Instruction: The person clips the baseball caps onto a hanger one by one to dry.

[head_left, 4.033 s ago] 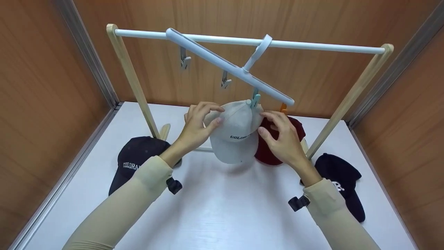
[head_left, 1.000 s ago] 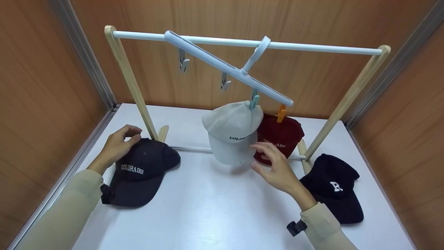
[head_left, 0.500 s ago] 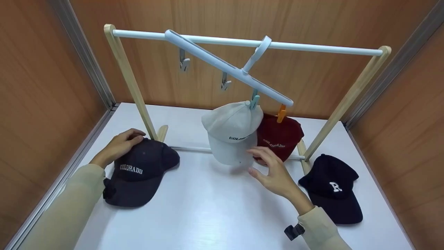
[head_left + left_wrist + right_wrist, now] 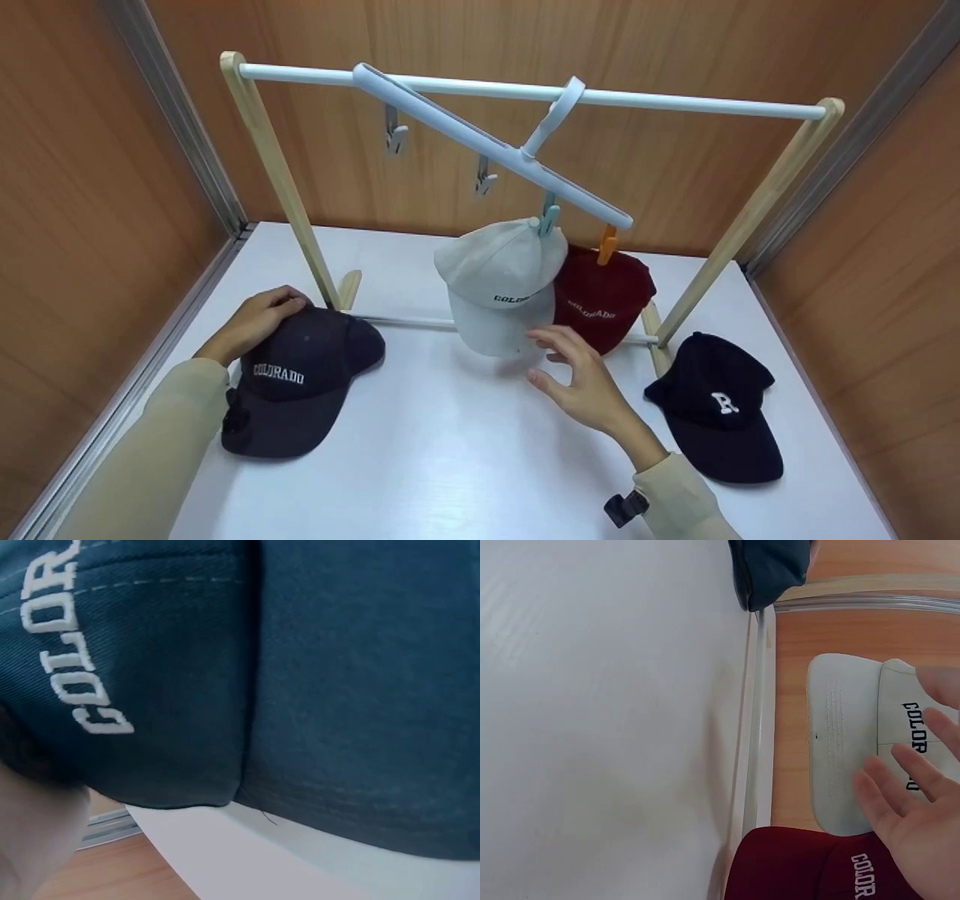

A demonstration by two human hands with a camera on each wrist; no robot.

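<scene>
At the left, a dark baseball cap (image 4: pixel 300 409) with COLORADO lettering is held by my left hand (image 4: pixel 259 319) at the upper back of its crown; some fingertips are hidden behind it. Its lettering and brim (image 4: pixel 360 690) fill the left wrist view. My right hand (image 4: pixel 577 375), fingers spread and slightly bent, holds nothing in front of the white cap (image 4: pixel 491 270) and the maroon cap (image 4: pixel 604 300). A teal clip (image 4: pixel 550 220) carries the white cap, an orange clip (image 4: pixel 607 245) the maroon one, both under a pale hanger (image 4: pixel 465 131).
The hanger hooks over the white rod (image 4: pixel 690 103) of a wooden-legged rack. Two grey clips (image 4: pixel 395 135) hang from its left half. A navy cap (image 4: pixel 724 412) with a letter R lies on the white table (image 4: pixel 450 465) at the right. Wooden panels enclose the table.
Both hands left the white cap; my left hand went to the dark cap at the left, which has since shifted slightly towards me. My right hand has drawn lower and slightly left.
</scene>
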